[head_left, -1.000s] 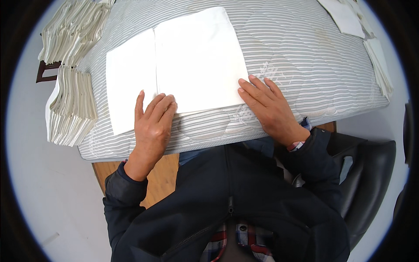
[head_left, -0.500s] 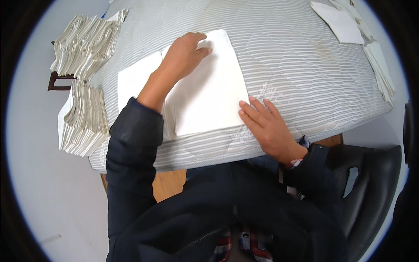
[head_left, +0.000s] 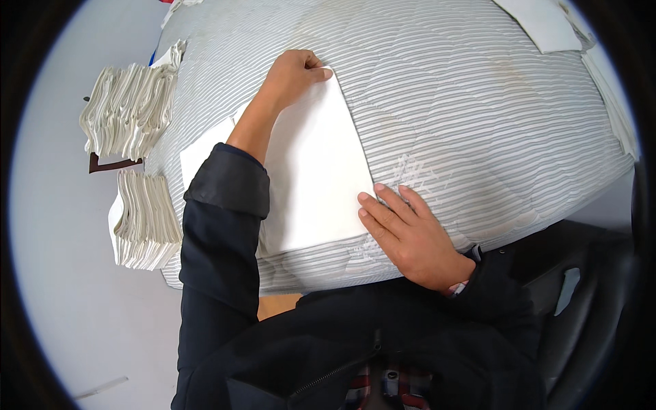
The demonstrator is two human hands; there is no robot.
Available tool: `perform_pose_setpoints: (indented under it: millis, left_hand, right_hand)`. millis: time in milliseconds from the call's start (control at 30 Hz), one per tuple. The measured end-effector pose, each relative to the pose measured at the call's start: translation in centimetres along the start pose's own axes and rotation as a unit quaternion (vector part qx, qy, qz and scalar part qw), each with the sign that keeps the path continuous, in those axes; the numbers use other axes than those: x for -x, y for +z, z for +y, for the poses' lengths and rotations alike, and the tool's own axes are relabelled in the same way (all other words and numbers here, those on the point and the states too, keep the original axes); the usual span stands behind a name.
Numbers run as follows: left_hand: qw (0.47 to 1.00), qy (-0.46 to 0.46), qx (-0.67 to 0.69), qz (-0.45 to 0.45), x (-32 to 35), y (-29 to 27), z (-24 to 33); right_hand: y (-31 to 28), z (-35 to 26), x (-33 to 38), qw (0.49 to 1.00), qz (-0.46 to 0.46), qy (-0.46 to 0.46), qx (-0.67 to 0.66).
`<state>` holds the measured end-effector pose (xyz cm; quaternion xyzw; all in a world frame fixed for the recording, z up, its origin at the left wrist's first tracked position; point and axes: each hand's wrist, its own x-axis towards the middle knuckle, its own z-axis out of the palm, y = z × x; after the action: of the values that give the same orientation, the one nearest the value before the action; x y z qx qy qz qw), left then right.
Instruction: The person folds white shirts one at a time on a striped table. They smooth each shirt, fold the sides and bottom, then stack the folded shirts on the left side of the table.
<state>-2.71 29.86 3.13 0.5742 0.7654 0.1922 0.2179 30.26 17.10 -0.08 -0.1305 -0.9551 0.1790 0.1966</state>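
A smooth white folded sheet lies on the grey-striped mattress; whether it is cloth or paper I cannot tell. My left hand is at its far right corner, thumb and fingers pinched on the edge there. Flat beside the sheet's near right corner rests my right hand, fingers stretched out, with the fingertips touching the right edge. Under my left forearm another white piece shows partly, the rest of it hidden by the sleeve.
Two stacks of folded white pieces stand at the left: a farther stack and a nearer stack. More white pieces lie at the mattress's far right edge. A black chair is at the lower right.
My left hand has reached farther out and closed from a loose curl onto the sheet's far right corner. My right hand stays flat by the near right corner. The whole view has shifted.
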Motion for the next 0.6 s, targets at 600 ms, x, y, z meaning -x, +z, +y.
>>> perform_pose_setpoints:
  millis: [600]
  left_hand:
    - [0.926,0.276,-0.192,0.171,7.1,3.1,-1.2]
  right_hand:
    - [-1.2,-0.7,-0.3,0.995,-0.091,0.011,-0.028]
